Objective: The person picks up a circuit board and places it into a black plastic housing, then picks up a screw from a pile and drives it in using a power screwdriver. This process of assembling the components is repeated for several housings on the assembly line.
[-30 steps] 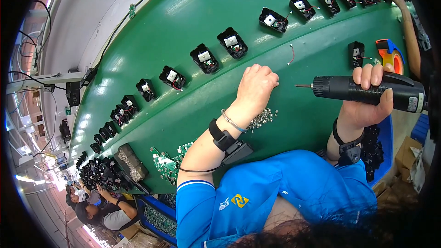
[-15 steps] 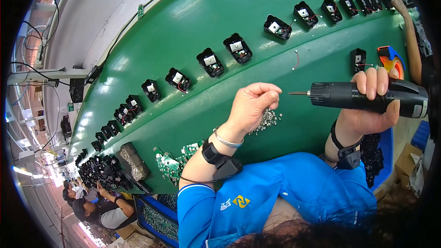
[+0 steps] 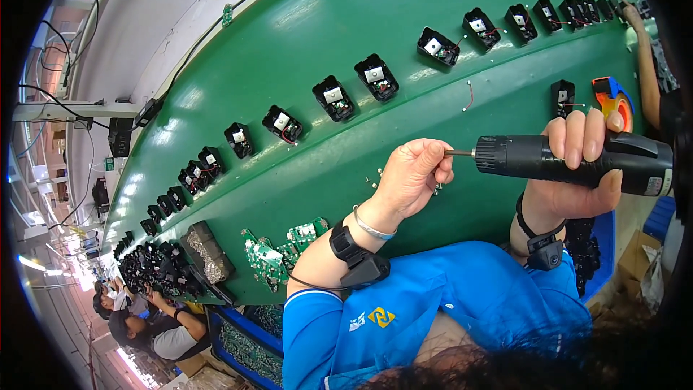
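Observation:
My right hand point(image 3: 574, 195) is wrapped round a black electric screwdriver point(image 3: 512, 154), held level with its bit point(image 3: 460, 152) pointing left. My left hand point(image 3: 413, 177) is closed in a pinch at the bit's tip; thumb and fingers hide what is between them. Below and behind this hand lie small loose metal screws point(image 3: 376, 176), mostly covered by it. Farther off, a curved row of black plastic housings crosses the green table point(image 3: 303, 180). Each nearer one, such as this housing point(image 3: 376, 77), has a pale metal plate and thin wires inside.
Green circuit boards point(image 3: 268, 256) and a screw-filled block-like tray point(image 3: 207, 253) lie left. A tape dispenser point(image 3: 613, 101) and one housing point(image 3: 562, 98) stand right, near another person's arm point(image 3: 647, 65). Blue bins flank me. More people sit at the lower left.
My left hand has moved slightly right and its pinched fingers now meet the bit's tip. The screwdriver has shifted slightly left and down. At the far right, another person's hand has lowered to the housings.

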The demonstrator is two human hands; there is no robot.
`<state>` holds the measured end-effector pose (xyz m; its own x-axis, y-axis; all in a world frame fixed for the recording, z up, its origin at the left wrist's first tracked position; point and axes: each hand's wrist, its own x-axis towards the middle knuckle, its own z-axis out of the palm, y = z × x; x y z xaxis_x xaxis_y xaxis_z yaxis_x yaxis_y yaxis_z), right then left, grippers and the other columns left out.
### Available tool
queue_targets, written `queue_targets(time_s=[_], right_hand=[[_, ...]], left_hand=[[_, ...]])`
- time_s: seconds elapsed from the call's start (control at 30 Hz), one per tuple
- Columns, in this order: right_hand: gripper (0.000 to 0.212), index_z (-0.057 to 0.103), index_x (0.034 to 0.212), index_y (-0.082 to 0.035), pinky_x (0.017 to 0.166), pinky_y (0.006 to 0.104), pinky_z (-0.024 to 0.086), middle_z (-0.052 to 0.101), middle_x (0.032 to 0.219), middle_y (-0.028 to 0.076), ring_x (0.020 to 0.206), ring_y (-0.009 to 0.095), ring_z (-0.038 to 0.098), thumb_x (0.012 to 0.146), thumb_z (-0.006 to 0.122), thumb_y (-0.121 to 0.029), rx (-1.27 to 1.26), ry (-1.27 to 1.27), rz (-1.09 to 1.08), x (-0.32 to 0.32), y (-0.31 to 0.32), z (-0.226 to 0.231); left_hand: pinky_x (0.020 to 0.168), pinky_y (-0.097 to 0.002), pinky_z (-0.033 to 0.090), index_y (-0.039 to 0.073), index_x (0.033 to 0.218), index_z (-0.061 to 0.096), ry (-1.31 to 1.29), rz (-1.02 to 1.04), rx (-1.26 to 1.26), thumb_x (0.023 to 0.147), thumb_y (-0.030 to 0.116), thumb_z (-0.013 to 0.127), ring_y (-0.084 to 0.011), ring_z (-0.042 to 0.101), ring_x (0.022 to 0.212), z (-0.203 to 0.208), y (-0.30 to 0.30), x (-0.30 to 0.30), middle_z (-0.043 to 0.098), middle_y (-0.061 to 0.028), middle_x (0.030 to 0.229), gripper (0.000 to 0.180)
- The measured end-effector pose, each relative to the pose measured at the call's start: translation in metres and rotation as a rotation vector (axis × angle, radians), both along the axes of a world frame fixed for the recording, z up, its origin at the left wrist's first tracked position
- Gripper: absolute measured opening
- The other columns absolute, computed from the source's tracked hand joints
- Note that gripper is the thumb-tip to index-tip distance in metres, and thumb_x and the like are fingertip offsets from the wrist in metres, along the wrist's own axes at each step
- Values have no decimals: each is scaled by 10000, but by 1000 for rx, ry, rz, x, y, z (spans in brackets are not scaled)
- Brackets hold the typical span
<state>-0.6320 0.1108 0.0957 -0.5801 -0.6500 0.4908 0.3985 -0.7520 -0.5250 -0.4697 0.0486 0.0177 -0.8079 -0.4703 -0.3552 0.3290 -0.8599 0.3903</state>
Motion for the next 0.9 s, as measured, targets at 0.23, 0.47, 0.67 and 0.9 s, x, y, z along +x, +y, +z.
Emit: queue_targets(time_s=[0.23,0.47,0.67,0.9], right_hand=[[475,356,1073,-50,530,245,357,429,731,20,594,118,436,705,571,-260,-15,96,-7,0,-5,-4],[426,392,1081,-61,552,264,357,439,737,23,615,129,438,730,550,-242,3,162,-11,-15,-19,-9],[295,453,1024,-74,630,294,327,446,738,25,652,143,406,749,495,-174,55,145,-199,-36,-63,-31],[274,455,1015,-79,635,317,350,466,729,35,650,157,432,749,484,-137,113,224,-219,-42,-93,-47]], left_hand=[[511,-220,390,21,782,543,-139,23,-172,802,284,533,-92,455,547,-4,0,-5,513,-30,637,265],[652,-239,417,-5,946,532,-491,112,-1053,862,253,434,-109,503,692,-14,-37,-11,529,-40,740,289],[834,-362,357,-27,1165,320,-1058,137,-1998,644,266,671,-293,433,974,-16,-90,-51,441,-167,1049,693],[808,-364,366,-61,1228,159,-1118,-37,-1938,511,308,749,-313,445,930,-27,-99,-83,431,-190,1014,999]])
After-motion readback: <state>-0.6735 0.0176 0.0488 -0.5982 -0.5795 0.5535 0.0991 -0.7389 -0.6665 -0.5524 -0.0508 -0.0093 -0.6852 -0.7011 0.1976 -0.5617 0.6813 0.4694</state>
